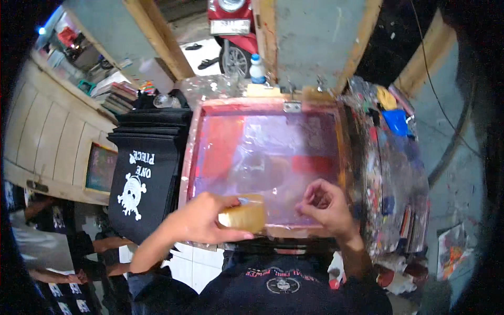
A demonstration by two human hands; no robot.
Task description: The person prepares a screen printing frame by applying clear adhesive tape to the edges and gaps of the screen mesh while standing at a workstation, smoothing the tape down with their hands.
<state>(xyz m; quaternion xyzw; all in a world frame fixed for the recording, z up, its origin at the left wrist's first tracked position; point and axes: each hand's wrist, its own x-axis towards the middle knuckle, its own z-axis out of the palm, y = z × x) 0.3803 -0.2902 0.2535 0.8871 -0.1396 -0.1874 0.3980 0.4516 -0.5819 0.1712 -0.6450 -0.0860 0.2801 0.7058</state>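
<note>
My left hand (197, 219) grips a wide roll of yellowish clear packing tape (242, 216) between thumb and fingers, over the near left part of a screen-printing frame (190, 157). Across from it, above the near right corner, is my right hand (334, 209). Its fingers are curled with the thumb drawn in toward them; whether a bit of tape is pinched there is too blurred to see. The frame has wooden sides and a purplish mesh (262, 168) with reddish patches and glossy film on it. A metal hinge (292, 107) sits at its far side.
Black fabric pieces with a white skull print (139, 181) are stacked left of the frame. Behind it stands a blue-capped bottle (256, 71). Paint-stained clutter and blue plastic (397, 122) lie at right. A red motorcycle (231, 31) is beyond; another person's hands (79, 276) show lower left.
</note>
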